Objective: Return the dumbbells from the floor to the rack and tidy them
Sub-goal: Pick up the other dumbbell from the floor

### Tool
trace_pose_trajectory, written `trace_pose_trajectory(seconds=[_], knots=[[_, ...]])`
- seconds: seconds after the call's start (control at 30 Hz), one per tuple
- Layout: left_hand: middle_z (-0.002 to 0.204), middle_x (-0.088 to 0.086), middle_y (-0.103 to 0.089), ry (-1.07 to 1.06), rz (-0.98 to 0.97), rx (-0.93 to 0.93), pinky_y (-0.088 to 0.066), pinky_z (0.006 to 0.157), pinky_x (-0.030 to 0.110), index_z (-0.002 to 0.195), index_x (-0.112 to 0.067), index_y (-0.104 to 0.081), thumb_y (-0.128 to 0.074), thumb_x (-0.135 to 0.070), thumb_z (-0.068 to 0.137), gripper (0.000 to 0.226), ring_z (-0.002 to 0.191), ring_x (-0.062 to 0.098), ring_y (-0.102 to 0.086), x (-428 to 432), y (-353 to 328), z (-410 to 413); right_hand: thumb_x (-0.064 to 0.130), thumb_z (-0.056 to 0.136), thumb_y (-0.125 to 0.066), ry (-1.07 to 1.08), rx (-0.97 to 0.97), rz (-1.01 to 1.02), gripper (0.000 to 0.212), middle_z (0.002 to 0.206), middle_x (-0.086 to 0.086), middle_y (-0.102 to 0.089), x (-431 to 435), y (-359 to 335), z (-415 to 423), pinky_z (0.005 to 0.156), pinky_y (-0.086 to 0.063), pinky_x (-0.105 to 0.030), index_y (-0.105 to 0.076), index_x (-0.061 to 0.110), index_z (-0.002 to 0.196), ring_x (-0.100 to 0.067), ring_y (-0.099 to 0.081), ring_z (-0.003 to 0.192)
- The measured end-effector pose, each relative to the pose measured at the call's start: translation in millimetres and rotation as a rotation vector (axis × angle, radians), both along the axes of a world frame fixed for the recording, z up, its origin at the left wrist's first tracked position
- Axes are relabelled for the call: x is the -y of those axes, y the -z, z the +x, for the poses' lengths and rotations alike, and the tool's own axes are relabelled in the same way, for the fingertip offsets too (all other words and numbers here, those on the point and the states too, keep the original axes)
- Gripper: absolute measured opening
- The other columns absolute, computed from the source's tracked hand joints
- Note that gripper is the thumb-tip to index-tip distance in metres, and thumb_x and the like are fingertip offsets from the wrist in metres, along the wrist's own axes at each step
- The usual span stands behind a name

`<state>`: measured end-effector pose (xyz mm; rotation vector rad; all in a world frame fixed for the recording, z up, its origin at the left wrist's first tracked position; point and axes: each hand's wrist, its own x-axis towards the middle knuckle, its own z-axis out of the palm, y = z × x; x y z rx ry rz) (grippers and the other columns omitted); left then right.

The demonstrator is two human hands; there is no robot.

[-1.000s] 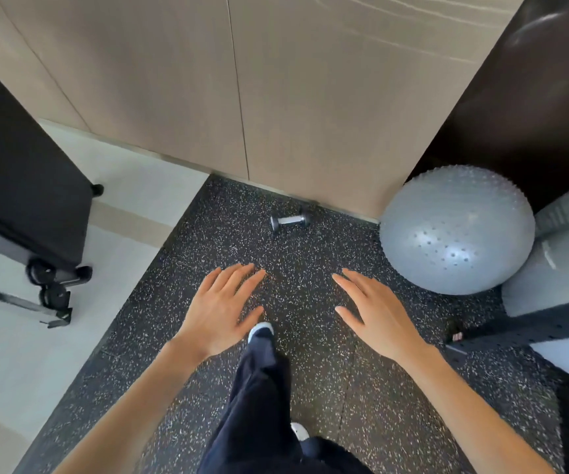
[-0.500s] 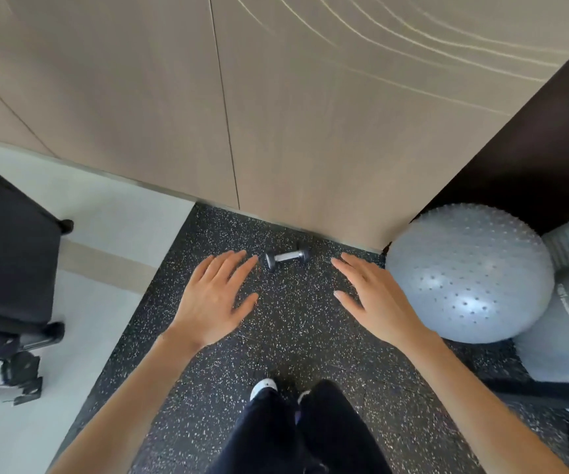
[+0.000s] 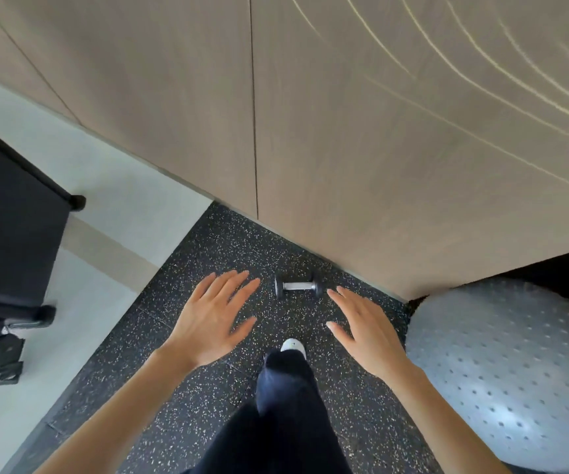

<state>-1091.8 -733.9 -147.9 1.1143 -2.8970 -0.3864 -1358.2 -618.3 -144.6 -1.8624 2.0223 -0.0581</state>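
Both hands are spread flat and hold nothing: the left hand hovers just left of the small dumbbell, the right hand just to its right. That dumbbell lies on its side on the speckled rubber floor, close to the foot of the wood-panelled wall, with the spiky grey exercise ball further off to the dumbbell's right. No rack is in sight. My worry is the round heads: a clumsy brush from either hand could roll it against the wall, and the white shoe stands near enough to get caught by a dropped weight.
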Motion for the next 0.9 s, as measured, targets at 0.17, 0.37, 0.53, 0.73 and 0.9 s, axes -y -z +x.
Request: trace_pose_trajectory(seconds=[0.17,0.37,0.53,0.73,0.9], knots=[[0.138,0.007,-0.051,0.006,0.021,0.036,-0.034,0.107,0.049,0.139,-0.019,-0.044,-0.036,-0.054,0.09,0.061,0.127,0.026,-0.049,65.2,60.2,-50.2,0.044,0.096,-0.041,-0.021,0.014,0.069,0.056,0.15,-0.001,-0.032,68.9,57.8,-49.7,0.111,-0.027,-0.034,-0.029,0.02,0.145,-0.017,-0.034,0.136],[0.139,0.006,-0.051,0.056,0.018,0.039,-0.034,0.107,0.048,0.139,-0.02,-0.044,-0.039,-0.053,0.089,0.06,0.127,0.025,-0.049,119.9,196.5,-89.4,0.045,0.096,-0.04,0.006,0.133,0.128,0.057,0.153,0.006,-0.025,130.3,199.5,-72.9,0.112,-0.018,-0.022,-0.023,0.026,0.146,-0.008,-0.025,0.139],[0.137,0.006,-0.052,0.098,0.003,0.012,-0.042,0.103,0.05,0.139,-0.021,-0.042,-0.041,-0.054,0.088,0.061,0.125,0.025,-0.051,158.9,364.3,-109.9,0.043,0.094,-0.047,0.048,0.195,0.144,0.057,0.151,0.007,-0.03,166.3,390.4,-88.4,0.112,-0.024,-0.024,-0.027,0.027,0.145,-0.008,-0.032,0.136],[0.138,0.004,-0.052,0.148,0.011,0.049,-0.038,0.105,0.049,0.139,-0.022,-0.043,-0.042,-0.059,0.085,0.066,0.125,0.022,-0.051,180.8,568.6,-131.6,0.037,0.094,-0.05,0.053,0.277,0.132,0.058,0.152,0.007,-0.028,198.9,596.3,-100.6,0.112,-0.021,-0.02,-0.025,0.027,0.145,-0.006,-0.027,0.138],[0.137,0.001,-0.053,0.185,0.023,0.063,-0.036,0.103,0.049,0.139,-0.022,-0.044,-0.041,-0.068,0.079,0.075,0.124,0.02,-0.052,180.8,682.8,-150.6,0.043,0.093,-0.049,0.024,0.214,0.066,0.06,0.15,0.006,-0.031,217.1,706.1,-105.1,0.11,-0.023,-0.021,-0.026,0.026,0.146,-0.009,-0.029,0.137]])
